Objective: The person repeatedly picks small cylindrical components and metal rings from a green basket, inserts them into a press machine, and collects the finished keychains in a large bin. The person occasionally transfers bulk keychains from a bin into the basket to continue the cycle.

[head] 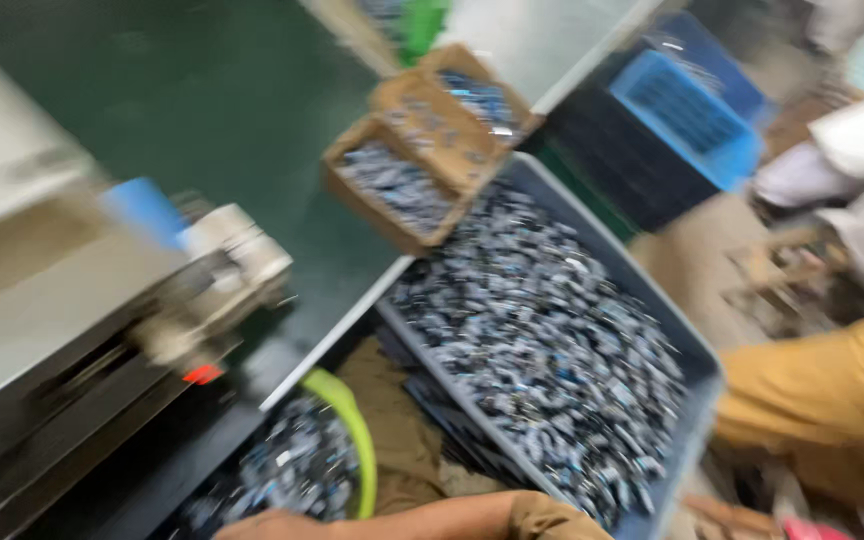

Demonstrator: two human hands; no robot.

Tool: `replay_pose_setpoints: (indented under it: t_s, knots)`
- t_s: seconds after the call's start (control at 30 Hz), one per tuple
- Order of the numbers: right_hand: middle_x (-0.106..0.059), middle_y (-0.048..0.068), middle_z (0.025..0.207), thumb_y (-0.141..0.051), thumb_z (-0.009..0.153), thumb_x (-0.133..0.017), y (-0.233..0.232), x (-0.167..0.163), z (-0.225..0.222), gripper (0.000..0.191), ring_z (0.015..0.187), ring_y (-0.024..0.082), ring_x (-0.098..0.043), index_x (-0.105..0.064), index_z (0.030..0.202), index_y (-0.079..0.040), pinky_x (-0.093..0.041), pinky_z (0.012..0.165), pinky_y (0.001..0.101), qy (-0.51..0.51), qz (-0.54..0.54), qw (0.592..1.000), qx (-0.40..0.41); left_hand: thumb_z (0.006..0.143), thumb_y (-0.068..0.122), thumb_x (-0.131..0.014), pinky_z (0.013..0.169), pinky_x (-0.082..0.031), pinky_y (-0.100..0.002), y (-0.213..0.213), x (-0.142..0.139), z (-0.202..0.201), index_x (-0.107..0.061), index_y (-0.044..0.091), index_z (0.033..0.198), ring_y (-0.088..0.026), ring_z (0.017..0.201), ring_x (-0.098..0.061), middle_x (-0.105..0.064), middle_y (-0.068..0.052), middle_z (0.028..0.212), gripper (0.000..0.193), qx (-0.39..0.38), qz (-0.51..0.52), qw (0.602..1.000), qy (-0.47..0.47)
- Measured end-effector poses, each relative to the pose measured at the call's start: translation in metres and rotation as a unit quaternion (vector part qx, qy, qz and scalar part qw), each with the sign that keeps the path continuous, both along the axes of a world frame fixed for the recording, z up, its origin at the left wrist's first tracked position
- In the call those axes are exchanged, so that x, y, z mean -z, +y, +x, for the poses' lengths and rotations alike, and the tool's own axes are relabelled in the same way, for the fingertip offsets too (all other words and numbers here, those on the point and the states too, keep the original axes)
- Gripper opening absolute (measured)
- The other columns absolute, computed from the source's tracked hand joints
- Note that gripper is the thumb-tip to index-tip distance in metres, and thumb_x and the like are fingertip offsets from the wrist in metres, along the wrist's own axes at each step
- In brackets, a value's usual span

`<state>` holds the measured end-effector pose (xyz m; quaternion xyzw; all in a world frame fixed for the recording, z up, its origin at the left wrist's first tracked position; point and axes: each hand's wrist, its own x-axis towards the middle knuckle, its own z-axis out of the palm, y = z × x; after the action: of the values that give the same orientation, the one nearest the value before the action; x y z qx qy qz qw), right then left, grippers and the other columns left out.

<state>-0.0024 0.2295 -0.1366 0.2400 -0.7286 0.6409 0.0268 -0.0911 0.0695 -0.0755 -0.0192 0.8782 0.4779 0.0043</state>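
Head view: left hand (282,525) just beside green-rimmed tub (352,440) of metal parts.

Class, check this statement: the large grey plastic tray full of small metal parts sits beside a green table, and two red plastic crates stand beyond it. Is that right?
Not quite. In the head view the crates beyond the large grey plastic tray of small metal parts are blue plastic crates, not red. The rest holds: the tray sits beside the green table.
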Motion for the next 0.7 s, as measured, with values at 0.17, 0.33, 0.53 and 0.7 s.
replay_pose_setpoints:
  t_s: [0.17, 0.33, 0.53, 0.7]
  knots:
    - [-0.075, 0.013, 0.115, -0.002, 0.101, -0.055, -0.003, -0.041, -0.026, 0.016, 0.097, 0.028, -0.076, -0.068, 0.111, -0.002, -0.062, 0.082, 0.0352, 0.063, 0.041, 0.996, -0.056, 0.085, 0.008, -0.072, 0.069, -0.059, -0.032, -0.033, 0.009, 0.048, -0.066, 0.002, 0.099, -0.024, 0.077, -0.076, -0.075, -0.008, 0.086, 0.016, -0.048, 0.003, 0.998, 0.033]
    - [-0.075, 0.024, 0.105, 0.020, 0.088, -0.065, 0.001, -0.078, -0.051, 0.029, 0.078, 0.022, -0.078, -0.047, 0.101, 0.001, -0.066, 0.064, 0.0311, 0.010, -0.071, 0.989, 0.130, 0.086, 0.002, -0.065, 0.070, -0.060, -0.032, -0.035, 0.010, 0.092, -0.065, 0.003, 0.098, -0.023, 0.079, -0.076, -0.074, -0.008, 0.088, 0.012, -0.053, 0.088, 0.984, 0.146]
    - [-0.075, 0.023, 0.105, 0.020, 0.091, -0.058, -0.022, -0.136, -0.110, 0.027, 0.076, 0.020, -0.077, -0.048, 0.104, 0.000, -0.064, 0.061, 0.0317, 0.125, -0.005, 0.981, 0.145, 0.093, 0.002, -0.067, 0.075, -0.059, -0.030, -0.024, -0.019, 0.092, -0.054, 0.003, 0.099, -0.016, 0.082, -0.071, -0.062, -0.009, 0.096, 0.014, -0.092, 0.340, 0.916, 0.191]
    - [-0.073, 0.021, 0.106, 0.016, 0.086, -0.065, -0.049, -0.180, -0.184, 0.028, 0.096, 0.029, -0.074, -0.059, 0.109, 0.000, -0.060, 0.080, 0.0371, 0.285, 0.131, 0.933, 0.178, 0.088, -0.001, -0.062, 0.063, -0.050, -0.022, -0.040, -0.016, 0.068, -0.049, 0.004, 0.116, -0.009, 0.079, -0.064, -0.067, -0.004, 0.088, 0.032, -0.198, 0.449, 0.871, 0.035]
